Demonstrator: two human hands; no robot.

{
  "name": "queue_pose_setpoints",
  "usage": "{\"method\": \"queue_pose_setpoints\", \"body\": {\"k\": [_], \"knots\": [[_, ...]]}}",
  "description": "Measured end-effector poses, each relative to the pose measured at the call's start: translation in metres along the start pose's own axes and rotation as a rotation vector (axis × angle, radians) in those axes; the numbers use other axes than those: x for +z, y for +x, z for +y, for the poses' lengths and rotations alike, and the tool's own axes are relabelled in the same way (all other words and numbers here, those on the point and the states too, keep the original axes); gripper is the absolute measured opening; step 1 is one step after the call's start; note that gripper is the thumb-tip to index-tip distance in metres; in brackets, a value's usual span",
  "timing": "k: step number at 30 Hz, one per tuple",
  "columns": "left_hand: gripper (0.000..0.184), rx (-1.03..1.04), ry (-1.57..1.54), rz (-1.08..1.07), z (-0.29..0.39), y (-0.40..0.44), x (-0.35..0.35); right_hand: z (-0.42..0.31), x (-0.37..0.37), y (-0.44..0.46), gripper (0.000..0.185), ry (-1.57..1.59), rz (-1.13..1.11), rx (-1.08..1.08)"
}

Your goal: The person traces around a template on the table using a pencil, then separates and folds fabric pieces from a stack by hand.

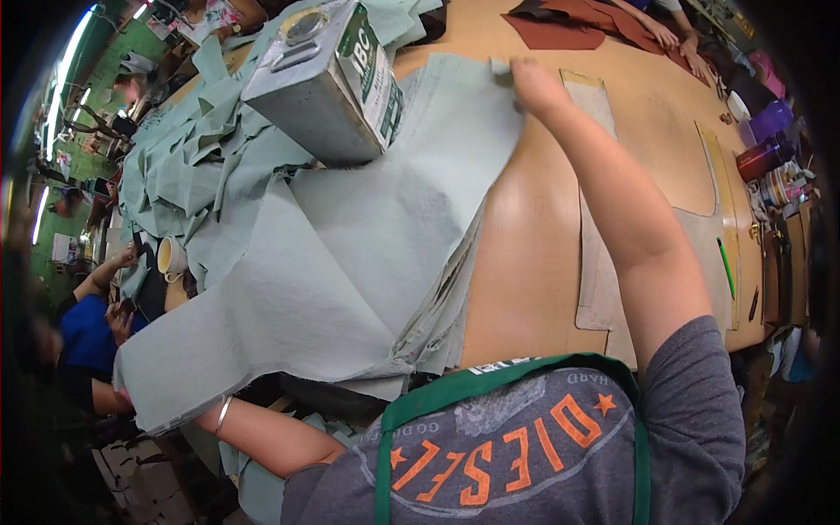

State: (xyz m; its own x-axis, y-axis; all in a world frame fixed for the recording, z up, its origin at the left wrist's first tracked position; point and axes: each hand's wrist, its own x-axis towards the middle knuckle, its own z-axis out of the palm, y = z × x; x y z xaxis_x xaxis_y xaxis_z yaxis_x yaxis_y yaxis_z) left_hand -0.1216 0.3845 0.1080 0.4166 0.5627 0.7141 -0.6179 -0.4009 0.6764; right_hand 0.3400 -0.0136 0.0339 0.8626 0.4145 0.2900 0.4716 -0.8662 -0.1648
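Covering much of the view is a broad, smooth-topped tan table [525,262], seen from above by the person working at it. Across it spreads a stack of pale grey-green fabric sheets [350,227], its near left end extending past the table's edge. A boxy silver metal can with a green-and-white label [306,101] stands on the stack's far part, likely weighting it against sliding. To the right, apart from the stack, lies a flat grey card-like template [595,254]. The right hand [530,85] reaches to the far right corner, fingers bunched, apparently pinching a small upturned flap to control it. The left hand [210,417] goes beneath the overhanging end, probably supporting it; fabric hides its fingers, so I cannot tell their grip. Smallest is a slim green pencil or pen [726,271], far right.
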Motion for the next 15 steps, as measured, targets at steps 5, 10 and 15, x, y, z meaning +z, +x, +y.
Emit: {"method": "queue_pose_setpoints", "body": {"k": [5, 10, 15], "knots": [[0.058, -0.377, -0.745, -0.382, 0.020, 0.006, 0.054, -0.019, -0.022, 0.031, 0.033, 0.273, 0.358, -0.104], [0.055, -0.301, -0.582, -0.250, 0.020, 0.009, 0.065, -0.097, -0.064, -0.034, 0.026, 0.500, 0.356, -0.292], [0.051, -0.172, -0.222, -0.076, 0.008, 0.022, 0.081, -0.176, -0.062, -0.185, 0.053, 0.851, -0.707, -0.802]]}}
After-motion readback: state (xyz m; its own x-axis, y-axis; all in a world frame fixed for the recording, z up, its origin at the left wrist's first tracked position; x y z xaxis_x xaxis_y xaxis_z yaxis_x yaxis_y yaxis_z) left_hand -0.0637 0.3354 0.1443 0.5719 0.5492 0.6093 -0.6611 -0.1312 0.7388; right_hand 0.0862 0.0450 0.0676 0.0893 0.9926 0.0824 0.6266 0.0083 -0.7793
